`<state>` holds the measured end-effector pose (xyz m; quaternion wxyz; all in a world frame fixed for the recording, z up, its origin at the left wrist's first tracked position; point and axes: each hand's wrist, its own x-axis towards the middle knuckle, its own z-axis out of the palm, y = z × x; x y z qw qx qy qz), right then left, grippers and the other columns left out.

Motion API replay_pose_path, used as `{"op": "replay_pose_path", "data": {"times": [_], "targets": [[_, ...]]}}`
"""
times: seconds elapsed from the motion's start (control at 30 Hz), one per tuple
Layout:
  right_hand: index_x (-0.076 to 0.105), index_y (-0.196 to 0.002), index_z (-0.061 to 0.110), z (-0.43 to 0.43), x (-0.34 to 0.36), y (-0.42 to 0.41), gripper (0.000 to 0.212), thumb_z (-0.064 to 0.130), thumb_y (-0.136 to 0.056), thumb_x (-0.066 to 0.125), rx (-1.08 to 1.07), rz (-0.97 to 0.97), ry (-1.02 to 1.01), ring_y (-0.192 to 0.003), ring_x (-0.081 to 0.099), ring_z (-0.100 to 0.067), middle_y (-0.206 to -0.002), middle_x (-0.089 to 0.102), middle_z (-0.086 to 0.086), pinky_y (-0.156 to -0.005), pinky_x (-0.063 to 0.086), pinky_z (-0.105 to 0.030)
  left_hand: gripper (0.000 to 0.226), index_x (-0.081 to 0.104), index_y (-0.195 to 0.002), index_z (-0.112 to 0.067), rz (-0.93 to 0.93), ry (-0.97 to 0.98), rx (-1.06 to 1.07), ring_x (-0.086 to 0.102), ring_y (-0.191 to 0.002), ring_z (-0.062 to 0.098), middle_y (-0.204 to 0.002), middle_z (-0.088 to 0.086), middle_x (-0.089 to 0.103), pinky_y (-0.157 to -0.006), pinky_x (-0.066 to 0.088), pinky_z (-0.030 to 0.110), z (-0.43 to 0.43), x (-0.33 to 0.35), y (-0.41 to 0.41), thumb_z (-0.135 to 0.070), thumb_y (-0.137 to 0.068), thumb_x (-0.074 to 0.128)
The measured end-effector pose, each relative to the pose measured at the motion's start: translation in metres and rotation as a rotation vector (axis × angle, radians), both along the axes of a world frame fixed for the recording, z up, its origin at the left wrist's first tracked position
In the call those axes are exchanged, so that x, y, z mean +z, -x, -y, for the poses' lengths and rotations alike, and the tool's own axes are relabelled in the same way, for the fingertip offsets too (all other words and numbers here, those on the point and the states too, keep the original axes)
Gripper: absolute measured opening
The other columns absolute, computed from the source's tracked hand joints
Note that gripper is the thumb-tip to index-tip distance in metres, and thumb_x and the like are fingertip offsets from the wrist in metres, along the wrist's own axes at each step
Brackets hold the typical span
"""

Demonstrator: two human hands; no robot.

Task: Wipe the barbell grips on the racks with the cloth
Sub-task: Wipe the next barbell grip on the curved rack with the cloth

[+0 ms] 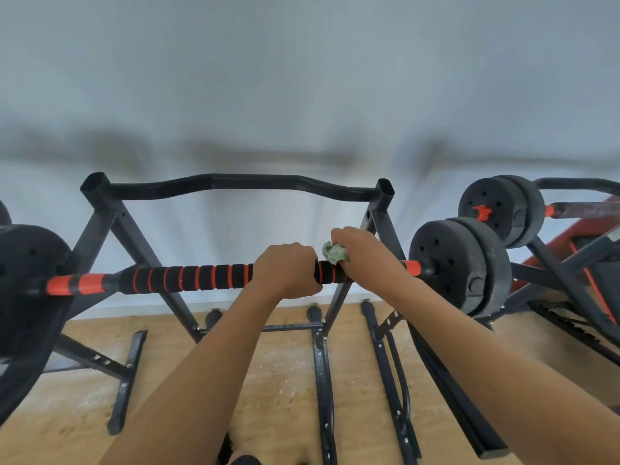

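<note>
A barbell lies across a black rack (110, 226), its black foam grip (188, 278) ringed with orange stripes. My left hand (285, 270) grips the foam grip right of its middle, fingers curled round it. Just to its right, my right hand (365, 253) holds a crumpled pale green cloth (333, 252) against the right end of the grip. Black weight plates (459, 263) sit on the bar's right end, and more plates (23, 280) on its left end.
A second barbell with black plates (500, 209) rests on a rack at the right, beside a red frame (577, 236). The rack's black feet (322, 380) spread over the wooden floor. A pale wall stands close behind.
</note>
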<state>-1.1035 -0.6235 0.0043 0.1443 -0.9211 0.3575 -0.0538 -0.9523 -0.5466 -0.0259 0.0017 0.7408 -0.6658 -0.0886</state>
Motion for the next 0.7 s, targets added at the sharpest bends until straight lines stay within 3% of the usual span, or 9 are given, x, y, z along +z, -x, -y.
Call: {"op": "replay_pose_path", "data": {"times": [0.07, 0.13, 0.23, 0.33, 0.43, 0.53, 0.6, 0.7], "targets": [[0.050, -0.089, 0.018, 0.007, -0.001, -0.004, 0.012, 0.015, -0.097, 0.058, -0.012, -0.011, -0.058, -0.073, 0.056, -0.019, -0.083, 0.059, -0.002, -0.060, 0.045, -0.026, 0.020, 0.053, -0.074, -0.022, 0.095, 0.124, -0.023, 0.057, -0.055, 0.016, -0.063, -0.006, 0.054, -0.057, 0.050, 0.029, -0.008, -0.009, 0.004, -0.035, -0.087, 0.060], [0.056, -0.093, 0.017, 0.006, -0.004, -0.002, 0.007, 0.020, -0.097, 0.061, -0.022, 0.008, -0.098, -0.073, 0.062, -0.019, -0.082, 0.063, -0.001, -0.066, 0.056, -0.032, 0.021, 0.050, -0.074, -0.022, 0.192, 0.252, -0.038, 0.050, -0.050, 0.016, -0.057, -0.007, 0.045, -0.052, 0.041, 0.027, -0.018, -0.021, 0.009, -0.032, -0.089, 0.062], [0.058, -0.090, 0.019, 0.005, -0.006, 0.006, 0.014, 0.029, -0.097, 0.065, -0.053, 0.027, -0.155, -0.069, 0.063, -0.013, -0.078, 0.062, 0.005, -0.068, 0.058, -0.031, 0.034, 0.043, -0.064, -0.018, 0.222, 0.409, -0.036, 0.031, -0.039, 0.016, -0.047, -0.005, 0.035, -0.046, 0.023, 0.025, -0.026, -0.038, 0.015, -0.017, -0.075, 0.075], [0.062, -0.084, 0.016, 0.013, 0.001, 0.004, 0.023, 0.035, -0.094, 0.069, -0.073, 0.005, -0.187, -0.072, 0.063, -0.014, -0.079, 0.064, 0.004, -0.070, 0.055, -0.034, 0.035, 0.044, -0.064, -0.016, 0.256, 0.500, -0.033, 0.030, -0.041, 0.017, -0.049, -0.002, 0.036, -0.045, 0.025, 0.025, -0.029, -0.046, 0.016, -0.011, -0.076, 0.076], [0.062, -0.085, 0.013, 0.007, 0.001, -0.004, 0.020, 0.030, -0.093, 0.070, -0.075, -0.039, -0.155, -0.075, 0.061, -0.017, -0.079, 0.062, 0.002, -0.069, 0.052, -0.033, 0.033, 0.045, -0.067, -0.016, 0.269, 0.528, -0.036, 0.034, -0.043, 0.018, -0.052, -0.002, 0.037, -0.046, 0.029, 0.026, -0.033, -0.049, 0.018, -0.010, -0.079, 0.076], [0.058, -0.090, 0.015, -0.007, -0.001, -0.004, 0.011, 0.023, -0.097, 0.062, -0.113, -0.099, -0.035, -0.072, 0.061, -0.016, -0.078, 0.060, 0.001, -0.066, 0.053, -0.030, 0.035, 0.042, -0.065, -0.017, 0.269, 0.471, 0.005, 0.033, -0.040, 0.017, -0.048, -0.004, 0.035, -0.046, 0.027, 0.025, -0.030, -0.043, 0.020, -0.014, -0.076, 0.076], [0.056, -0.093, 0.015, -0.013, 0.000, 0.002, 0.005, 0.017, -0.096, 0.059, -0.126, -0.101, 0.006, -0.074, 0.062, -0.018, -0.080, 0.061, -0.002, -0.068, 0.053, -0.031, 0.029, 0.045, -0.068, -0.020, 0.279, 0.338, 0.002, 0.043, -0.043, 0.016, -0.051, -0.006, 0.041, -0.048, 0.033, 0.026, -0.024, -0.030, 0.019, -0.026, -0.084, 0.069], [0.054, -0.095, 0.014, -0.022, 0.002, 0.012, 0.006, 0.012, -0.095, 0.059, -0.120, -0.039, 0.017, -0.077, 0.063, -0.020, -0.083, 0.061, -0.002, -0.075, 0.057, -0.035, 0.025, 0.050, -0.070, -0.023, 0.089, 0.066, 0.008, 0.056, -0.053, 0.015, -0.062, -0.005, 0.056, -0.056, 0.045, 0.028, -0.009, -0.007, 0.007, -0.036, -0.087, 0.064]]}}
